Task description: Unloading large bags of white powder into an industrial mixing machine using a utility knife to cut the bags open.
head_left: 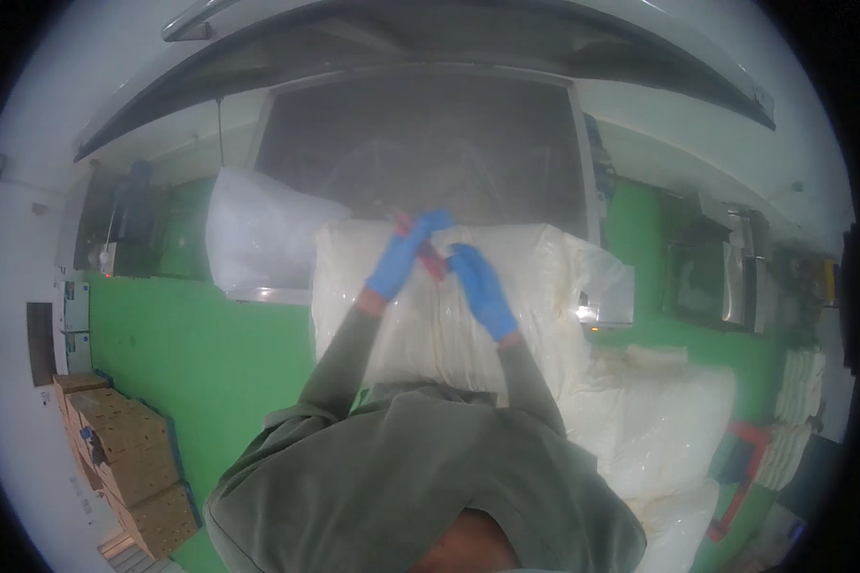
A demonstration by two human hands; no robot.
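Both my hands wear blue gloves and are over a pale, plastic-wrapped bag (pixel 401 329) in front of me. My left hand (pixel 398 263) is closed round a slim red object (pixel 434 262), which shows on both sides of the glove; its exact kind is not clear. My right hand (pixel 484 294) is close to the lower end of that object, above the bag's wrapping. Blur hides whether its fingers touch the object or the plastic.
Beyond the bag stands a metal-edged dark surface (pixel 354 124), with a white plastic sack (pixel 258 229) at its left corner. More pale bags (pixel 659 420) are stacked to my right, near a red frame (pixel 745 477). Brown cartons (pixel 124 439) stand at left on the green floor (pixel 210 353).
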